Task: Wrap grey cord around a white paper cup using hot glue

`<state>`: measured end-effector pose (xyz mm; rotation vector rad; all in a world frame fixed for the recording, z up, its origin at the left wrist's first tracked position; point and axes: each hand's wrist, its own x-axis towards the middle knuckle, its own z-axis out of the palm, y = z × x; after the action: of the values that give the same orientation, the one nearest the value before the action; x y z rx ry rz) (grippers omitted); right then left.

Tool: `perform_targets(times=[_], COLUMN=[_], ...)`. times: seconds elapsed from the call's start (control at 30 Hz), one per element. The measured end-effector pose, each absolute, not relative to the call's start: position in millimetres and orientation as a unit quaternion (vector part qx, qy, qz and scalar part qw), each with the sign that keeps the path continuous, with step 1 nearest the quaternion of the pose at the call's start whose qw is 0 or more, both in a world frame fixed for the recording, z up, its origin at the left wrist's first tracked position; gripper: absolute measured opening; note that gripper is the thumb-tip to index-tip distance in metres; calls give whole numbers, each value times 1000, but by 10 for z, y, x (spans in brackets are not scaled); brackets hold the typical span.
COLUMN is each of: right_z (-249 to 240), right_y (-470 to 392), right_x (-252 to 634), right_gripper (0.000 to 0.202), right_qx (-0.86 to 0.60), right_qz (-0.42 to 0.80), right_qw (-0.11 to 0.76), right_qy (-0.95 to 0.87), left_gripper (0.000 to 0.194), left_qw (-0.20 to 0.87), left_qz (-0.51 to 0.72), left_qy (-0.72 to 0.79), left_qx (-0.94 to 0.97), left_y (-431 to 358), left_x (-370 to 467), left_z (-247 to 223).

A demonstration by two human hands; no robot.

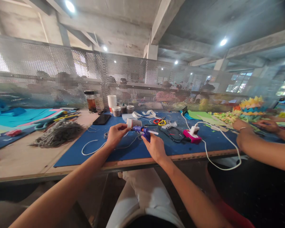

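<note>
over the middle of a blue mat [72,155] on a wooden desk [26,163], the left hand [115,136] pinches a small pale paper cup [134,123], tipped on its side. the right hand [156,147] grips a blue glue gun [144,130], a white stick poking from its back. the gun's front end is close to the cup and the left fingers; if it is hot, a small slip could burn them or smear glue off target. whether it is hot cannot be told.

at the mat's right part, a white cable [237,161] runs from a pink power block [192,136] and loops past the front edge, near a co-worker's forearm [263,152]; a snag could drag the block. thin cords lying on the mat beneath the cup could catch dripping glue.
</note>
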<state>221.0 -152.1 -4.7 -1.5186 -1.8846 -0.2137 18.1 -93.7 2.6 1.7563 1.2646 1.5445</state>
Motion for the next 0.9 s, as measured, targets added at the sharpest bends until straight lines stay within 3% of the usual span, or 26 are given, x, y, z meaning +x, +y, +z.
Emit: perform_targets(times=[0.9], right_z=[-103], right_y=[-1475], right_x=[2222], right_gripper=[35], right_qx=[-587], right_qz=[-97], right_qw=[384], right_qy=[-706], left_gripper=[34], left_qw=[262], left_qz=[563], left_qy=[442], left_qx=[647], left_y=[-901], left_x=[181], left_z=[-17])
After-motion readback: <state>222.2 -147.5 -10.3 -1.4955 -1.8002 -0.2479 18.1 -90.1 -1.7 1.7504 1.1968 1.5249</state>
